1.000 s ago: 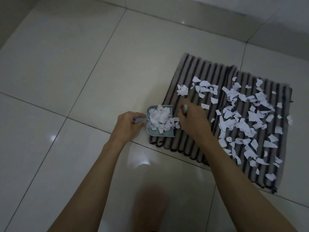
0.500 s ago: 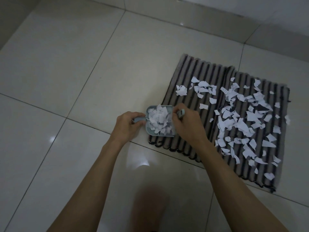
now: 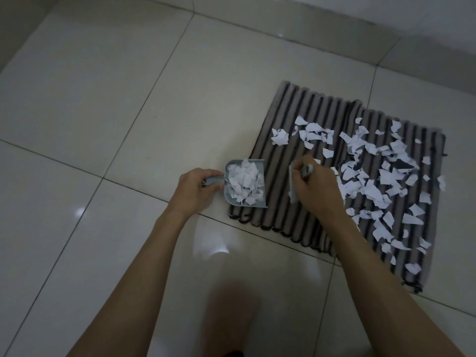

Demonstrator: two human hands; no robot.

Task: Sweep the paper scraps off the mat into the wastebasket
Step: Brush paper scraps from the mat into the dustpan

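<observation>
A striped grey-and-black mat (image 3: 319,109) lies on the tiled floor at the right, strewn with several white paper scraps (image 3: 386,176). A small pale blue dustpan (image 3: 231,198) heaped with scraps rests on the mat's left edge. My left hand (image 3: 197,185) grips its handle. My right hand (image 3: 315,188) grips a small pale blue brush (image 3: 292,186), which stands on the mat a little to the right of the dustpan's mouth. No wastebasket is in view.
Glossy white floor tiles (image 3: 103,112) spread to the left and front of the mat. A wall base (image 3: 386,29) runs along the back. My knee (image 3: 229,318) shows dimly at the bottom centre.
My right hand has drawn the brush back to the right, away from the dustpan's mouth. The loose scraps at the pan's lip now lie inside it. My left hand has held still.
</observation>
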